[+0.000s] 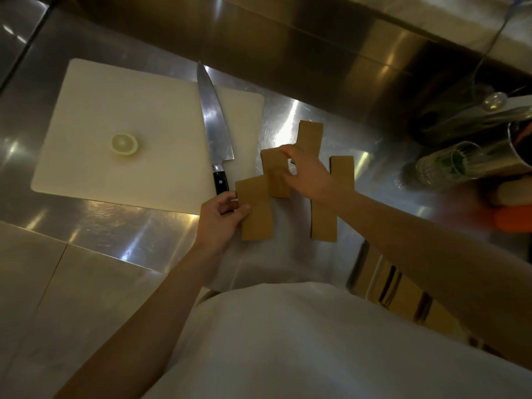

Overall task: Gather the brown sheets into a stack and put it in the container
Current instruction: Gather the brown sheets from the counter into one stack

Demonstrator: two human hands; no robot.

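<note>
Several brown sheets lie spread on the steel counter (288, 260) right of the cutting board. My left hand (220, 218) pinches the near-left sheet (256, 214) at its left edge. My right hand (309, 175) reaches over the middle sheet (273, 177), fingers curled on its top corner. A far sheet (311, 135) pokes out beyond my right hand. Another sheet (342, 171) lies to the right, and one more (324, 223) sits partly under my right wrist. No container for the sheets is clearly recognisable.
A white cutting board (129, 110) holds a lemon half (124, 144) and a large chef's knife (214, 125), its black handle near my left hand. Glassware (449, 165) and orange items (512, 221) crowd the right edge. A steel backsplash runs behind.
</note>
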